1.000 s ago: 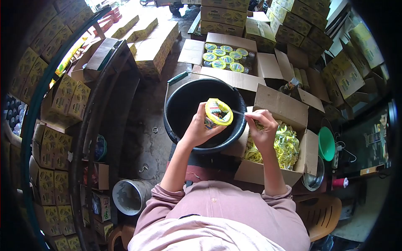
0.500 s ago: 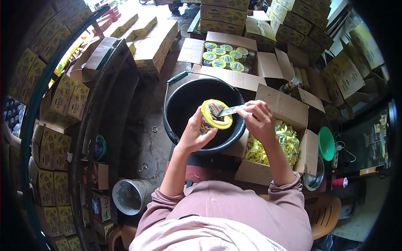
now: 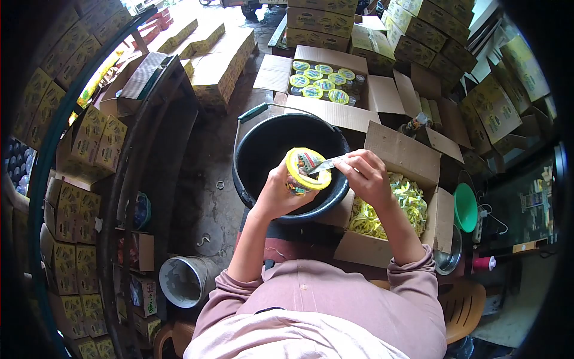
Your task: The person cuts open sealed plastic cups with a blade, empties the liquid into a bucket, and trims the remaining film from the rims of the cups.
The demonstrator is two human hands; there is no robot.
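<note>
Over the black bucket (image 3: 248, 140), my left hand (image 3: 275, 190) is wrapped round a small clear jar (image 3: 297, 186) with a yellow rim. The jar is tilted, and its top faces me. A printed grey and red piece shows within the rim. My right hand (image 3: 366, 173) pinches a flat, silvery, blade-like strip (image 3: 328, 164) between thumb and fingers. The far end of the strip reaches inside the rim. Whether the strip is stiff metal or a foil packet I cannot make out.
A carton of yellow-topped jars (image 3: 323, 84) stands beyond the bucket. To the right is an open box of yellow strips (image 3: 388, 209), near a green bowl (image 3: 466, 207). A whitish bucket (image 3: 181, 282) stands at lower left. A dark shelf (image 3: 134, 125) runs along the left.
The jar has dropped slightly, and my left fingers have closed further round it. My right hand has shifted a little, with the strip still at the jar's top.
</note>
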